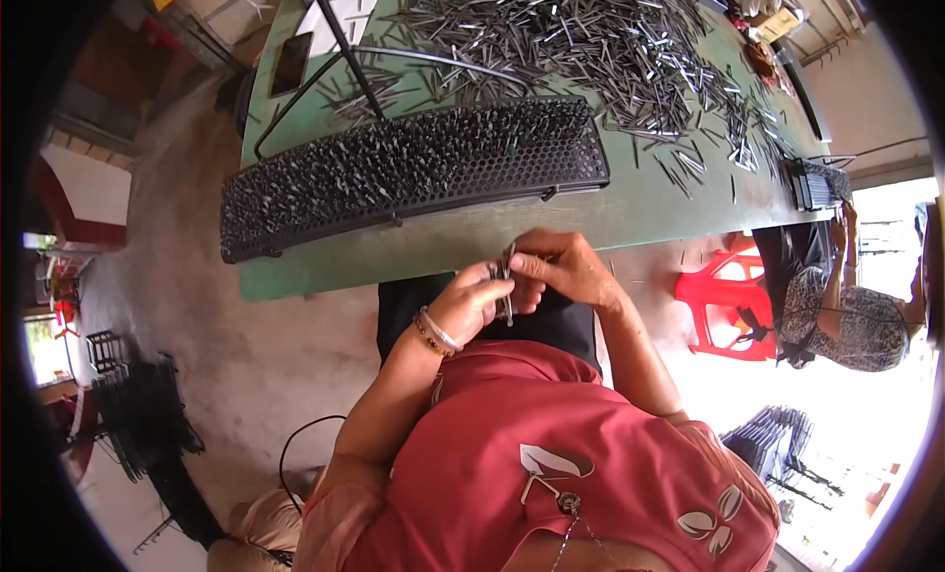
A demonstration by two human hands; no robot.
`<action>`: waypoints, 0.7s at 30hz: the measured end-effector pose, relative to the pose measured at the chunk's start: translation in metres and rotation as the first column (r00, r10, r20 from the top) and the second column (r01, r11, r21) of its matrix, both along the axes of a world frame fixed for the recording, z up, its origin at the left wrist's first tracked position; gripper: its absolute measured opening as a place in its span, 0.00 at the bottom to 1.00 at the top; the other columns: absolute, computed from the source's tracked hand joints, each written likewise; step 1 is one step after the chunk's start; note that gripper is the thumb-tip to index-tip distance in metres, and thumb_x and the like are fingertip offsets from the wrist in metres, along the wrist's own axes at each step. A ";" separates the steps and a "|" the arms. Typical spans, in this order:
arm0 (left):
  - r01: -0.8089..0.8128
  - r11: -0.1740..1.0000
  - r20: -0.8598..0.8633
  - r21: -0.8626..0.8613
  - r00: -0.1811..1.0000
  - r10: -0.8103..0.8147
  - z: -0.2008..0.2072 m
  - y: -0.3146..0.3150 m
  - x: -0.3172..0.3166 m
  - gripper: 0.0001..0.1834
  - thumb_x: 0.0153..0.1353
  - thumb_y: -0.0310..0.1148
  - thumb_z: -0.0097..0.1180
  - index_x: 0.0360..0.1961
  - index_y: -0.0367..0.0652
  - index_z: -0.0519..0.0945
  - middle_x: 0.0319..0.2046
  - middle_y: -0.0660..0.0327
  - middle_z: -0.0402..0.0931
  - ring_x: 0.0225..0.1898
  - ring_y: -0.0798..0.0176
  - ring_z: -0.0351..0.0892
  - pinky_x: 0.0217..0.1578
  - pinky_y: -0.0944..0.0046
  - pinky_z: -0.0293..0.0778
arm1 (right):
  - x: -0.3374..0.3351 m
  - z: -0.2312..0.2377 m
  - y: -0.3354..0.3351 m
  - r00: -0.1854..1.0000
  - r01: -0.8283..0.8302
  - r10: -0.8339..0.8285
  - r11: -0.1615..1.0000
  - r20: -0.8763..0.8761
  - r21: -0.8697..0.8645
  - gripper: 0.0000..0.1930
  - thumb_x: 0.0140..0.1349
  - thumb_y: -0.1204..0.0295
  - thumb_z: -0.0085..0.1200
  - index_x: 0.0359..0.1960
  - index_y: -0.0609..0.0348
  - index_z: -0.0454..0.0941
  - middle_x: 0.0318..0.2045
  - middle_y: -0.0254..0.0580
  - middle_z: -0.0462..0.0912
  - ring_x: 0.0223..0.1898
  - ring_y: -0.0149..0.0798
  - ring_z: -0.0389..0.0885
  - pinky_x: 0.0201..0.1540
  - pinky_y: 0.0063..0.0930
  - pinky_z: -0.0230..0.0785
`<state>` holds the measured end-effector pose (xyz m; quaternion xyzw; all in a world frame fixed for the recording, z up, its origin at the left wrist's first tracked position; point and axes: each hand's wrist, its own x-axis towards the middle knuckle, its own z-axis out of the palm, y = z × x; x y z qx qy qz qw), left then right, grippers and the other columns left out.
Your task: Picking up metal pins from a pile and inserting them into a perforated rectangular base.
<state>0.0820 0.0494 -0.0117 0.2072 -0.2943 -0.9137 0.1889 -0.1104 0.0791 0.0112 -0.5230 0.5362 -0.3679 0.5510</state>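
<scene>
Holding a few thin, straight, shiny grey strips (509, 311) in front of the green table (443, 241), by its near edge, I have the left grip (479, 294) closed around them and the right grip (551, 267) pinching their upper part. Along the near edge, toward the left corner, sits a long black perforated rack (576, 164), mostly filled; a dark strip heap (551, 31) covers the far side.

Perforated rack (536, 171) on table (433, 247), along near edge. Loose strips (591, 40) heaped behind it, spreading right. Paper (317, 32) back left. Stool (711, 294) before table's right end; second rack (815, 191) probably on that end.
</scene>
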 end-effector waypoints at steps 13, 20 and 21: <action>0.184 0.981 0.233 0.069 0.953 -0.195 -0.014 0.032 0.007 0.14 0.64 0.26 0.45 0.50 0.33 0.70 0.43 0.52 0.76 0.43 0.60 0.77 0.47 0.61 0.73 | 0.011 -0.035 0.031 0.954 0.081 -0.123 0.984 0.274 0.159 0.12 0.60 0.68 0.59 0.37 0.66 0.81 0.23 0.37 0.81 0.23 0.26 0.74 0.28 0.22 0.70; 0.068 0.987 0.195 0.145 0.976 -0.096 -0.013 0.004 -0.014 0.12 0.63 0.25 0.48 0.47 0.32 0.72 0.43 0.52 0.76 0.42 0.59 0.78 0.46 0.60 0.74 | -0.004 -0.028 0.017 0.943 0.164 -0.217 0.962 0.250 0.216 0.11 0.60 0.70 0.58 0.38 0.68 0.80 0.22 0.37 0.80 0.21 0.23 0.73 0.26 0.21 0.69; 0.039 0.989 0.229 0.145 0.971 -0.072 -0.010 0.001 -0.018 0.12 0.63 0.25 0.48 0.47 0.32 0.72 0.43 0.52 0.76 0.42 0.59 0.78 0.46 0.60 0.74 | -0.006 -0.028 0.016 0.940 0.172 -0.224 0.962 0.256 0.211 0.11 0.60 0.70 0.58 0.38 0.68 0.80 0.22 0.37 0.80 0.21 0.23 0.73 0.26 0.21 0.69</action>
